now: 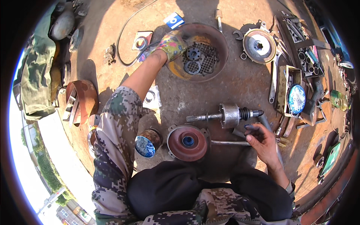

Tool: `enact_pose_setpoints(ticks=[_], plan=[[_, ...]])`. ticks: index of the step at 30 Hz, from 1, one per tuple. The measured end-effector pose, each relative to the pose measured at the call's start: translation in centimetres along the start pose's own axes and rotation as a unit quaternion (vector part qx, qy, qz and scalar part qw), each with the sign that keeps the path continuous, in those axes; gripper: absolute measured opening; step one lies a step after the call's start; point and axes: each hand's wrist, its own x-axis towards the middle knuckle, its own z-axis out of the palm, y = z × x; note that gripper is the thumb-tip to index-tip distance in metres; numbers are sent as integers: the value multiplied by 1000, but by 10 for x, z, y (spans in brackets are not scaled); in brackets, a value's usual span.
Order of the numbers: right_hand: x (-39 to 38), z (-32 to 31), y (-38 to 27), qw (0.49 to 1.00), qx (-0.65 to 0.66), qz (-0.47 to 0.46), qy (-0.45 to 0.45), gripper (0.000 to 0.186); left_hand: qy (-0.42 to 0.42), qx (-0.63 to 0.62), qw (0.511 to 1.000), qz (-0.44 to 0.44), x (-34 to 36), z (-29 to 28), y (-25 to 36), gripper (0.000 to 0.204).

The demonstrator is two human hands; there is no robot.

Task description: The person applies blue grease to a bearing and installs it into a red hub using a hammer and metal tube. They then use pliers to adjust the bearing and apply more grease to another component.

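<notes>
My left hand (173, 44), in a flowered glove, reaches over the left rim of a round metal basin (224, 47). Its fingertips are hard to make out, so I cannot tell what it holds. Inside the basin lie a grate (207, 60), a dark round flange (193, 53) and a bearing ring (192, 67). My bare right hand (262, 142) hovers over the ground with fingers loosely bent and apart, dark blue grease on a fingertip. Close to it lies a splined shaft with a metal drum (229, 115). A reddish round housing (187, 142) with a blue-greased centre sits before my knees.
An open can of blue grease (145, 145) stands at left, another blue-smeared tin (296, 98) at right. A round plate (259, 45), a long wrench (275, 77) and trays of tools (298, 32) lie on the right. A rusty bin (85, 101) stands left.
</notes>
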Motion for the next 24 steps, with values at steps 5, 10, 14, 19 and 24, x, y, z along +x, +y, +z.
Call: enact_pose_setpoints(ticks=[5,10,14,19,24], plan=[[1,6,2,1000,-9,0,-1,33,17,35,998,55,-2,15,-14,37],[-3,4,9,999,-1,-21,30,33,-77,214,972,55,0,35,16,31],[5,7,-2,999,-51,-3,-11,34,-83,237,967,-37,-29,52,22,61],[7,-2,-8,988,-149,-51,-13,45,-81,202,967,-134,-8,80,14,79],[3,-8,-7,985,-156,-77,6,44,-50,152,974,-158,-5,87,10,90]])
